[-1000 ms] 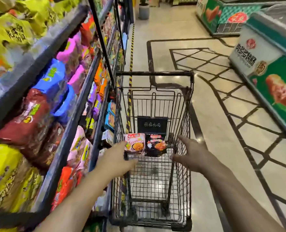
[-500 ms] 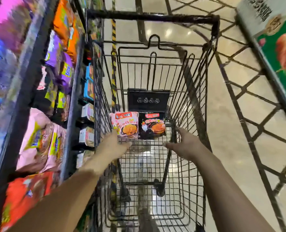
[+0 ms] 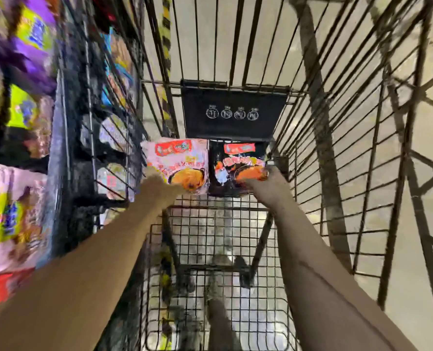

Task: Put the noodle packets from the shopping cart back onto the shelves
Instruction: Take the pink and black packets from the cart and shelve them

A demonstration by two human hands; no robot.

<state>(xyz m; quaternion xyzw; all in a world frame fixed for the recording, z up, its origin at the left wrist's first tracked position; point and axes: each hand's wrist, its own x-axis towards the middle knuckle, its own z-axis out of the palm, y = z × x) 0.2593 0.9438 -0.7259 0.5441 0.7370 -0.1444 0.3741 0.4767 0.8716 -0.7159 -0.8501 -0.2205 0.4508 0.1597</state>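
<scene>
Two noodle packets stand side by side at the far end of the shopping cart [image 3: 337, 122], leaning against its far wall just below a black placard [image 3: 233, 112] printed with four small round symbols. The pink packet [image 3: 177, 160] is on the left and the black packet [image 3: 238, 163] on the right, their edges touching; both show an orange bowl of noodles and a red label along the top. Nothing else can be made out lying on the cart's wire floor.

Two bare arms reach into the cart from the near edge. The left hand [image 3: 159, 186] meets the lower left corner of the pink packet, and the right hand [image 3: 268, 183] meets the lower right corner of the black packet. The hands are apart, one at each packet, but motion blur hides the fingers, so I cannot tell whether either hand grips its packet or only touches it.

To the left of the cart run the shelves [image 3: 58, 148], stacked in several tiers and filled with blurred packets in purple, yellow-green, pink and red; their number cannot be counted. A pale floor [image 3: 412, 173] with dark line patterning shows through the cart's right wall.
</scene>
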